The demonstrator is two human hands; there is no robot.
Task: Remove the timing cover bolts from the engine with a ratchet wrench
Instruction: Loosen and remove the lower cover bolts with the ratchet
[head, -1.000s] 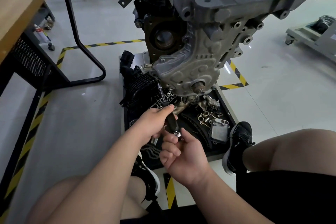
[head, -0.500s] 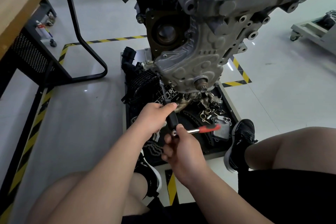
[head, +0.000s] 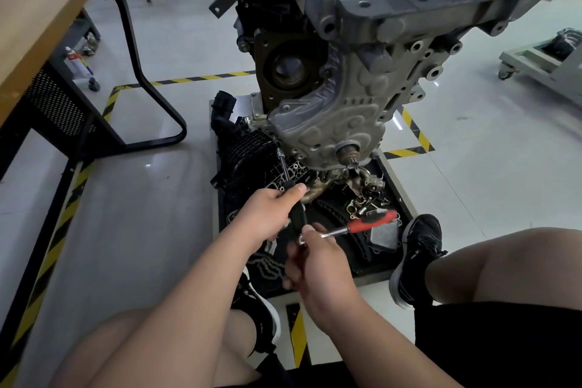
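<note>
The drive line's long axis runs from the person up and away. The thin extension bar (head: 284, 167) rises slightly left to the lower-left edge of the timing cover (head: 340, 123), at the bottom of the engine (head: 409, 9) (bolt itself hidden behind the socket). The bar's black handle (head: 297, 217) is wrapped by the left hand (head: 267, 220), thumb along the top.

The ratchet wrench (head: 362, 226) sits at the handle's near end, roughly crosswise to the bar. Its red grip points right and a little up, blurred. The right hand (head: 318, 264) is curled at the ratchet head, thumb & fingers pinching it.

Vs 1 s ago: the red grip wasn't visible then. 0.5 s ago it already stuck out right, and now it shows more fully in about the same direction. Both hands are in the same spots.

Room: the grip lies over the black parts tray (head: 371, 266), just above loose fittings (head: 365, 205). The right shoe (head: 415, 249) is near the tray's right edge. To the left is bare floor (head: 126, 230), w/ the desk (head: 41, 9) well apart.
</note>
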